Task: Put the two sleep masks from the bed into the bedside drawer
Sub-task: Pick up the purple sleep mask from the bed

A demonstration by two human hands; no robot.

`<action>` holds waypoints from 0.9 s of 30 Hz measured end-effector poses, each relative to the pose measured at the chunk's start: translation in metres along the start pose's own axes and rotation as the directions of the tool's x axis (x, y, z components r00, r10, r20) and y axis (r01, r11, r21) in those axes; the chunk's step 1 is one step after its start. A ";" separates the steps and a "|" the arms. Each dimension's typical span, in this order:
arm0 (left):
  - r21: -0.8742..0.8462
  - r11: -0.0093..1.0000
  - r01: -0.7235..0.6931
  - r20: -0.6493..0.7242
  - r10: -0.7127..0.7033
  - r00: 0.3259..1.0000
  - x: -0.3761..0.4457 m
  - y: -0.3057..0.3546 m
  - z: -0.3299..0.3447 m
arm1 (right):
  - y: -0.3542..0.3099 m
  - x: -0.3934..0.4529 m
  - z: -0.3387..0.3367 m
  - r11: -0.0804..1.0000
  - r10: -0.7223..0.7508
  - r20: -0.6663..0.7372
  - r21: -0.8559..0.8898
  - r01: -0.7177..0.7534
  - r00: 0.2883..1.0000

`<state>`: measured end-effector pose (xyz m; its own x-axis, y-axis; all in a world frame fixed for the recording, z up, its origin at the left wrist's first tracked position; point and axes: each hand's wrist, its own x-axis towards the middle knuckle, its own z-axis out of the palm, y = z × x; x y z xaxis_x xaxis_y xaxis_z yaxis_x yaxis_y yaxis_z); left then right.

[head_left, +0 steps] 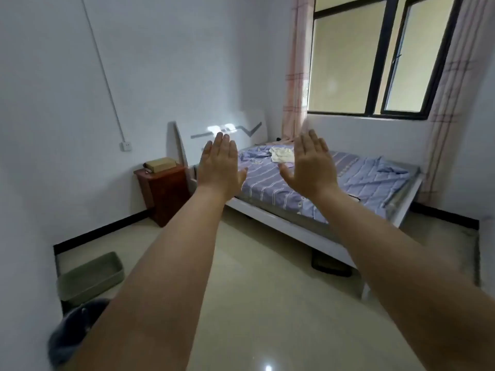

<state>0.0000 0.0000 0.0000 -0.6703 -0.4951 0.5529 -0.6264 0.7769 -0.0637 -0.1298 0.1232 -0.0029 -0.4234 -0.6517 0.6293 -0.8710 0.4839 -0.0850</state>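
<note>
both arms stretched out in front, bare, with backs of hands to the camera. left hand point(220, 164) held up flat, fingers together and straight, thumb out to the side, holding nothing. right hand point(310, 163) the same, flat and spread wide, holding nothing. hands apart from each other, side by side, up in the air in front of the bed point(316, 194). bed far across the shiny floor point(267, 303), with a white frame and a purple striped sheet, a bit crumpled. pale yellow cloth point(281, 153) lying on the far part of the bed, near the headboard point(241, 129). something small and dark point(354, 197) at the near right side of the bed, just past the right wrist, too blurry to tell what. sleep masks not clear to see anywhere on the bed. brown wooden bedside cabinet point(163, 194) left of the bed, against the wall, front looking shut, drawer lines too dim to tell. tan box point(160, 164) sitting on top of the cabinet. white wall socket point(125, 146) on the left wall above it. green tray point(91, 277) on the floor at near left. dark flat thing point(330, 265) on the floor under the bed. big window point(375, 54) with black frame at far right, pink checked curtains point(296, 76) on both sides.
</note>
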 end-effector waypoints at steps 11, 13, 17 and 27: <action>-0.021 0.999 0.036 0.465 -0.022 0.885 0.037 -0.042 0.192 | 0.011 0.032 0.198 0.998 0.046 0.433 0.022 -0.062 0.900; -0.014 0.999 0.032 0.500 -0.021 0.866 0.071 -0.062 0.232 | 0.014 0.067 0.240 0.998 0.047 0.446 0.009 -0.057 0.894; -0.021 0.999 0.024 0.549 -0.008 0.836 0.165 -0.109 0.302 | 0.020 0.158 0.319 0.992 0.107 0.476 0.012 -0.129 0.873; -0.071 0.997 -0.015 0.523 0.051 0.851 0.411 -0.183 0.445 | 0.085 0.375 0.471 0.968 0.224 0.429 0.009 -0.252 0.875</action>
<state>-0.3378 -0.5189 -0.1304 -0.8101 -0.5854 0.0322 -0.5860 0.8102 -0.0129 -0.4798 -0.3556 -0.1381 -0.6724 -0.7125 0.2005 -0.7384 0.6270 -0.2480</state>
